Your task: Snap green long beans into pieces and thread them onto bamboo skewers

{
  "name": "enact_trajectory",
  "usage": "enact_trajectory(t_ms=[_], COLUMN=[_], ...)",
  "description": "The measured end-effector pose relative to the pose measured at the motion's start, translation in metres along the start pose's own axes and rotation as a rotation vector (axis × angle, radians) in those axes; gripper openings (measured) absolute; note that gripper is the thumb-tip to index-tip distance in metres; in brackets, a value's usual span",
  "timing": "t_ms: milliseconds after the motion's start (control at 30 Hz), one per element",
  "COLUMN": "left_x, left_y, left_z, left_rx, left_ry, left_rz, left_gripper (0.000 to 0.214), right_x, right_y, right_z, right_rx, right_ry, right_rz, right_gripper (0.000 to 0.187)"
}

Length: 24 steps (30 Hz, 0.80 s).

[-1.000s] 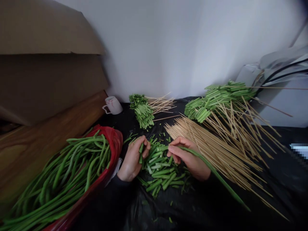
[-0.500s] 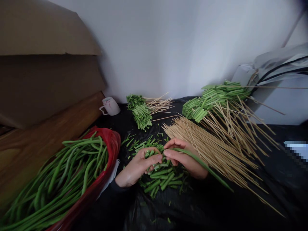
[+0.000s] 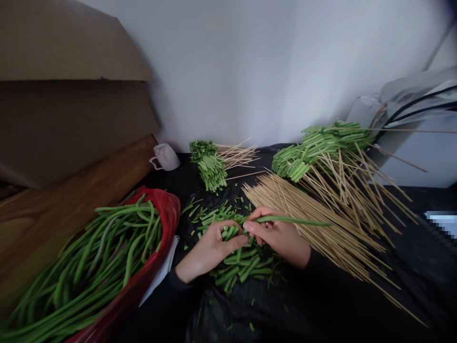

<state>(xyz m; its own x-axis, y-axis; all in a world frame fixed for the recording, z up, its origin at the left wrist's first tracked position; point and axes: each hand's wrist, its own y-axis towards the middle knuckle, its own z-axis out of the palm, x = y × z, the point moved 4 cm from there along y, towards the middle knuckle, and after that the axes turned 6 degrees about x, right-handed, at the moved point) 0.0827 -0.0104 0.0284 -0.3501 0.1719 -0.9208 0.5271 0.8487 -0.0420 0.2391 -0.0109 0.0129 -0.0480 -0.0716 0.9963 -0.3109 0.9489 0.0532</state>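
Note:
Several short green bean pieces (image 3: 230, 232) are gathered in my left hand (image 3: 213, 250), its fingers curled round them. Between thumb and fingers my right hand (image 3: 276, 238) pinches a long green bean (image 3: 293, 220), which stretches out to the right over the wrist. The two hands nearly meet, fingertips close together. Below and behind them lies a pile of cut bean pieces (image 3: 243, 269) on black plastic sheeting (image 3: 228, 319). Where the bean's near end sits among my fingers is partly hidden.
A red bag (image 3: 169, 209) of long beans (image 3: 96, 267) lies at left. Bamboo skewers (image 3: 314, 224) spread at right. Skewered bean bundles (image 3: 212, 171) and a bigger heap (image 3: 328, 143) lie by the wall. A mug (image 3: 166, 157) stands near a cardboard box (image 3: 71, 109).
The long bean has swung up from slanting down to the right to lying almost level. Both hands are still close together, and the view has shifted slightly.

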Motion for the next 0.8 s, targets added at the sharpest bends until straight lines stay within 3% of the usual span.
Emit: enact_trajectory(t_ms=[100, 267, 500, 633, 800], left_x=[0.0025, 0.0031, 0.0039, 0.0065, 0.0101], left_y=[-0.0005, -0.0025, -0.0064, -0.0057, -0.0011], left_z=[0.003, 0.0004, 0.0017, 0.0029, -0.0037], left_rx=[0.022, 0.002, 0.061, 0.024, -0.153], left_ry=[-0.04, -0.112, -0.392, -0.491, -0.692], left_rz=[0.008, -0.016, -0.064, -0.042, -0.002], left_gripper=[0.024, 0.026, 0.03, 0.029, 0.022], right_x=[0.0012, -0.0001, 0.0007, 0.0029, -0.0031], right_y=[0.0002, 0.0024, 0.0018, 0.0013, 0.0006], right_z=[-0.0011, -0.0034, -0.0027, -0.0017, 0.0045], right_rx=[-0.006, -0.048, -0.02, -0.012, -0.017], right_ry=[0.022, 0.253, 0.452, 0.499, 0.493], right_rz=[0.008, -0.03, 0.004, 0.014, 0.049], right_gripper=[0.017, 0.017, 0.015, 0.017, 0.022])
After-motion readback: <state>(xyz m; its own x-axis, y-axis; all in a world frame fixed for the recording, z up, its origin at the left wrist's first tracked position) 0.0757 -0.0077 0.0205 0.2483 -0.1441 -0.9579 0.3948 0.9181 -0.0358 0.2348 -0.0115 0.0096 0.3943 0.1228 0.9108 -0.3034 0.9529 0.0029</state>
